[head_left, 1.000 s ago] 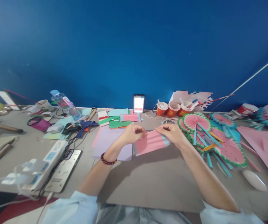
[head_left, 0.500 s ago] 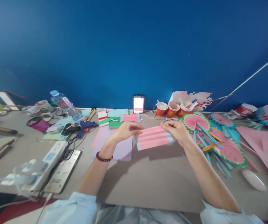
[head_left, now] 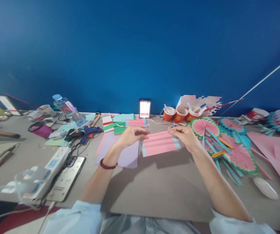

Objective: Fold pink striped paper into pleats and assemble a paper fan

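Note:
A pink sheet of paper with pleat folds and light blue bands at both ends is held above the desk, its near edge tilted down. My right hand pinches its upper right corner between thumb and fingers. At the upper left corner is my left hand, with thumb and fingers closed on the paper's edge. Beneath my left hand lie purple paper sheets. Just beyond, a second pleated pink-and-blue paper rests near green paper.
Paper fans and a white computer mouse lie on the right. Red paper cups and a lit phone stand by the blue wall. To the left are a glue gun, a bottle, a power strip and another phone.
Both hands keep their hold on the pleated paper. It has shifted only very slightly.

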`<state>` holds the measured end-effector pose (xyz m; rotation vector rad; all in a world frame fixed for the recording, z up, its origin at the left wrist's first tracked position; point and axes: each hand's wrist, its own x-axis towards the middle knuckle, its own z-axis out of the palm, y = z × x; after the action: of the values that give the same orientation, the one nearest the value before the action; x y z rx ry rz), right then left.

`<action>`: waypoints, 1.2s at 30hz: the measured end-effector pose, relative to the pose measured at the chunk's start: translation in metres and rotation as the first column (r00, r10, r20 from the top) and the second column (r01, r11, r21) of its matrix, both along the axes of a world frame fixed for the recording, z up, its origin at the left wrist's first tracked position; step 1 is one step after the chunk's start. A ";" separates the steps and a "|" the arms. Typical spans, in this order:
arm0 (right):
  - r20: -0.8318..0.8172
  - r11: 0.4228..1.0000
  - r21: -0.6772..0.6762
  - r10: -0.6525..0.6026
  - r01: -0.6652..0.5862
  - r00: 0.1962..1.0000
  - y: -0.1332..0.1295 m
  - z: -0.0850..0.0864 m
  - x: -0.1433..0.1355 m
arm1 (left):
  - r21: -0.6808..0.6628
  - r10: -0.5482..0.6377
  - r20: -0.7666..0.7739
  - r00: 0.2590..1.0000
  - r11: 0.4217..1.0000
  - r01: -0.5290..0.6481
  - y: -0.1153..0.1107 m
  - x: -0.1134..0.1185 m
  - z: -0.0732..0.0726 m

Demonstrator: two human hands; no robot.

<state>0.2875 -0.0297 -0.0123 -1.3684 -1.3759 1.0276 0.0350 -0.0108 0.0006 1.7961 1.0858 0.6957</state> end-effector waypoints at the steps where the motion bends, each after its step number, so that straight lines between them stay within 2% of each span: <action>1: 0.007 1.000 0.005 0.002 -0.002 1.000 0.001 -0.001 -0.001 | 0.032 0.008 -0.026 1.000 0.999 -0.007 0.000 0.000 0.000; 3: 0.032 1.000 0.012 -0.005 0.005 0.999 0.002 -0.005 -0.004 | 0.190 0.083 -0.096 0.992 0.980 -0.064 0.000 0.001 -0.001; 5: 0.074 0.999 0.028 -0.042 0.040 0.996 0.001 -0.008 -0.011 | 0.405 0.239 -0.138 0.961 0.899 -0.166 -0.002 0.005 -0.003; 7: 0.127 0.992 0.087 -0.103 0.093 0.986 -0.002 -0.011 -0.021 | 0.516 0.366 -0.129 0.922 0.818 -0.253 -0.007 0.012 -0.004; 8: 0.148 0.985 0.137 -0.124 0.104 0.981 -0.004 -0.013 -0.027 | 0.506 0.368 -0.134 0.920 0.824 -0.255 -0.010 0.015 -0.004; 9: 0.163 0.974 0.197 -0.147 0.114 0.976 -0.007 -0.014 -0.032 | 0.467 0.329 -0.143 0.934 0.854 -0.229 -0.012 0.018 -0.004; 12: 0.232 0.919 0.387 -0.178 0.077 0.956 -0.017 -0.019 -0.046 | 0.300 0.119 -0.097 0.988 0.950 -0.085 -0.020 0.027 -0.004; 15: 0.352 0.891 0.453 -0.163 -0.016 0.922 -0.023 -0.025 -0.057 | 0.206 0.020 0.013 1.000 0.978 -0.023 -0.022 0.031 -0.005; 21: 0.401 0.898 0.356 0.103 -0.259 0.910 -0.021 -0.031 -0.062 | 0.111 0.016 0.054 0.998 0.994 -0.022 -0.011 0.026 -0.012; 25: 0.383 0.885 0.300 0.229 -0.355 0.895 -0.018 -0.035 -0.057 | 0.089 -0.010 0.057 0.998 0.996 0.005 -0.003 0.021 -0.017; 28: 0.387 0.879 0.267 0.278 -0.395 0.879 -0.015 -0.035 -0.055 | 0.102 -0.022 0.063 0.998 0.995 0.015 0.001 0.020 -0.024; 31: 0.400 0.889 0.279 0.236 -0.363 0.886 -0.012 -0.034 -0.053 | 0.174 0.002 0.000 1.000 0.985 -0.002 0.004 0.018 -0.031; 34: 0.429 0.895 0.381 0.052 -0.232 0.902 -0.008 -0.032 -0.046 | 0.313 0.110 -0.177 0.978 0.948 -0.050 0.003 0.017 -0.031; 36: 0.472 0.883 0.441 -0.075 -0.162 0.878 -0.006 -0.029 -0.040 | 0.410 0.217 -0.314 0.924 0.909 -0.074 -0.001 0.016 -0.028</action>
<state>0.2472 -0.0358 -0.0413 -1.2575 -1.8814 0.3289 0.0513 -0.0115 -0.0270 2.2636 1.4112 0.7359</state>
